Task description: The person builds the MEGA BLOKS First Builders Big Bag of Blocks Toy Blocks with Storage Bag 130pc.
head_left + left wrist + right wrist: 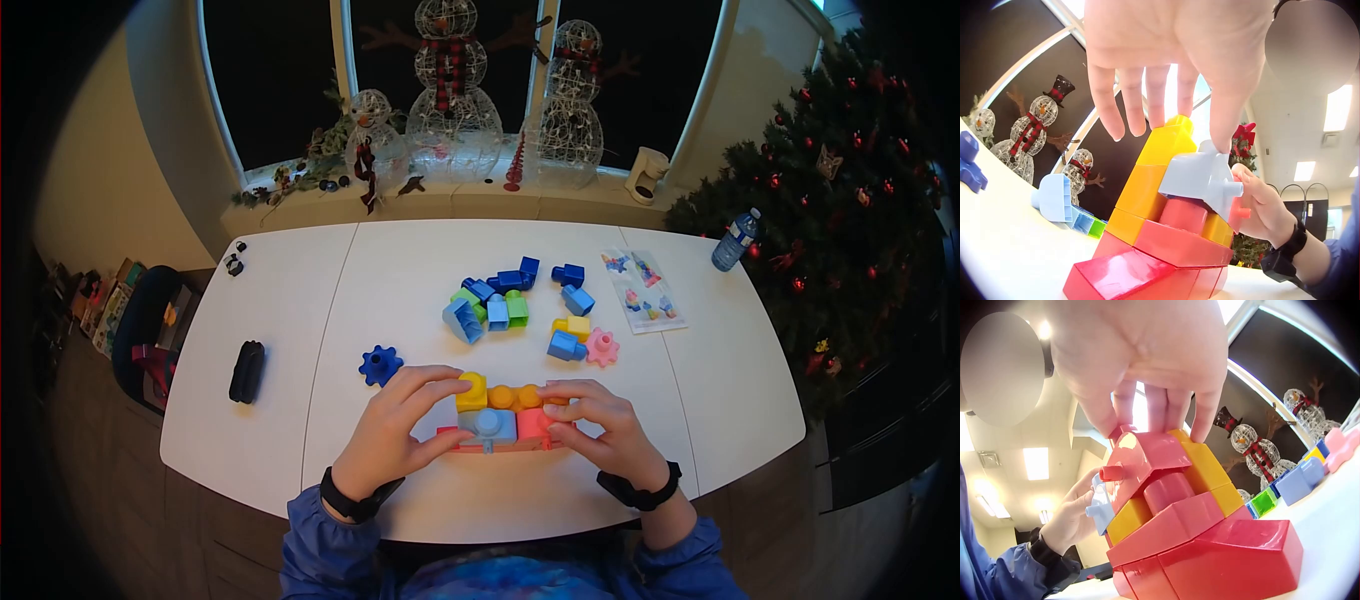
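Observation:
A stack of toy building blocks stands on the table in front of me. Red blocks (1235, 553) form its wide base, and orange blocks (1141, 190) rise along the back. On top, a light blue block (487, 424) with a small side peg sits beside a pinkish-red block (1147, 462) with a similar peg. My left hand (395, 425) pinches the top from the left, forefinger on the yellow block (471, 392) and thumb at the light blue block. From the right, my right hand (615, 430) holds the pinkish-red block, its fingers reaching over to the orange row.
Loose blue and green blocks (516, 310) lie beyond the stack, with a blue gear piece (380, 366) to the left and a pink gear piece (602, 347) to the right. A picture sheet (645, 290), a water bottle (736, 240) and a black case (247, 372) lie farther out.

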Motion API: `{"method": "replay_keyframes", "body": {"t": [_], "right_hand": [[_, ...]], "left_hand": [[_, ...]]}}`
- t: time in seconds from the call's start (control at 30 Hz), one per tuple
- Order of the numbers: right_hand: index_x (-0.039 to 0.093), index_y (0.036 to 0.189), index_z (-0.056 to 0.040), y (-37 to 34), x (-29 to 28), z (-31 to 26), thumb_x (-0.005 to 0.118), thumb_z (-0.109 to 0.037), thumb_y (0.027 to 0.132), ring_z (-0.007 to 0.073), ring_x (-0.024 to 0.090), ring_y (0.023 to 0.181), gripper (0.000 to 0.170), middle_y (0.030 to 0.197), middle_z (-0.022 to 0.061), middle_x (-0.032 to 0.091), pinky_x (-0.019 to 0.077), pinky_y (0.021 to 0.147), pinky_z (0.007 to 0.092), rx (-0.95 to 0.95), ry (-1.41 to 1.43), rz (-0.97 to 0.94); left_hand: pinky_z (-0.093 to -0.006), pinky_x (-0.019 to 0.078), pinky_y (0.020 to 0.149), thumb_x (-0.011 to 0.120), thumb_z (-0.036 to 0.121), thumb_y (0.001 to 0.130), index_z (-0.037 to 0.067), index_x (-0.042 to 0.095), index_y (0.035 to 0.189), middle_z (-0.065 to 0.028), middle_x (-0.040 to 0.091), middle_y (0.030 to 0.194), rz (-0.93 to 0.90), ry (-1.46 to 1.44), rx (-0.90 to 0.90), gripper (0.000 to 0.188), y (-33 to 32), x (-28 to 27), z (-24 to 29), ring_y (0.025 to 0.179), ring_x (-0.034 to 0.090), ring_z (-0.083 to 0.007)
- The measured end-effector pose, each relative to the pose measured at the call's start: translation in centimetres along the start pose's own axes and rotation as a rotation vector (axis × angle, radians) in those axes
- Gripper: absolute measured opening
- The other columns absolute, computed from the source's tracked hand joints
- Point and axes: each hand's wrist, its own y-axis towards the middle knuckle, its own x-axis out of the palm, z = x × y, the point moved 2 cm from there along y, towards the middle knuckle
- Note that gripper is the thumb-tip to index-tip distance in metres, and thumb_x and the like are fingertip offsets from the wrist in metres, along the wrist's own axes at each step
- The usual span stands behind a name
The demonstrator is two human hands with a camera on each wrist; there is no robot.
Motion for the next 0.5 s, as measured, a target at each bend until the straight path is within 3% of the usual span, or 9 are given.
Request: {"method": "replay_keyframes", "body": {"t": [0.13, 0.27, 0.33, 0.43, 0.5], "right_hand": [[0.073, 0.105, -0.0049, 0.4, -0.4, -0.4, 0.078, -0.003, 0.088, 0.0309, 0.067, 0.119, 0.018, 0.126, 0.0133, 0.071, 0.0534, 0.099, 0.0379, 0.014, -0.019, -0.032], [0.075, 0.101, -0.0039, 2.4, -3.1, -1.5, 0.078, -0.008, 0.089, 0.0296, 0.069, 0.115, 0.014, 0.123, 0.0138, 0.072, 0.0544, 0.096, 0.0365, 0.063, -0.084, -0.176], [0.075, 0.100, -0.0035, 4.4, -4.9, -0.9, 0.078, -0.009, 0.088, 0.0288, 0.070, 0.110, 0.014, 0.118, 0.0130, 0.073, 0.0539, 0.095, 0.0365, 0.034, -0.214, -0.086], [0.073, 0.103, -0.0025, 8.4, -7.5, 1.9, 0.075, -0.010, 0.090, 0.0299, 0.071, 0.103, 0.015, 0.111, 0.0134, 0.074, 0.0537, 0.093, 0.0365, 0.022, -0.353, -0.005], [0.072, 0.103, -0.0019, 11.3, -8.6, 4.3, 0.073, -0.015, 0.091, 0.0324, 0.070, 0.098, 0.018, 0.107, 0.0145, 0.073, 0.0542, 0.089, 0.0384, 0.137, -0.486, -0.068]], "left_hand": [[-0.0399, 0.0537, 0.096, 0.092, 0.025, 0.075, 0.008, 0.060, 0.134, -0.0154, 0.061, 0.132, -0.025, -0.048, -0.037, 0.069, -0.1, 0.3, 0.3, 0.116, 0.062, -0.0342], [-0.0397, 0.0532, 0.098, 0.096, 0.030, 0.071, 0.006, 0.046, 0.145, -0.0158, 0.059, 0.136, -0.072, -0.170, -0.216, 0.093, -0.6, 1.7, 0.0, 0.123, 0.060, -0.0306], [-0.0394, 0.0535, 0.099, 0.097, 0.032, 0.070, 0.005, 0.042, 0.148, -0.0167, 0.058, 0.137, -0.111, -0.148, -0.243, 0.099, -0.7, 2.1, -0.5, 0.123, 0.060, -0.0307], [-0.0392, 0.0541, 0.098, 0.097, 0.032, 0.070, 0.004, 0.044, 0.147, -0.0166, 0.058, 0.137, -0.149, -0.214, -0.296, 0.097, -0.5, 2.4, -0.9, 0.122, 0.061, -0.0306], [-0.0390, 0.0544, 0.097, 0.097, 0.033, 0.069, 0.004, 0.045, 0.146, -0.0167, 0.058, 0.137, -0.162, -0.222, -0.312, 0.097, -0.4, 2.5, -1.1, 0.122, 0.061, -0.0301]]}}
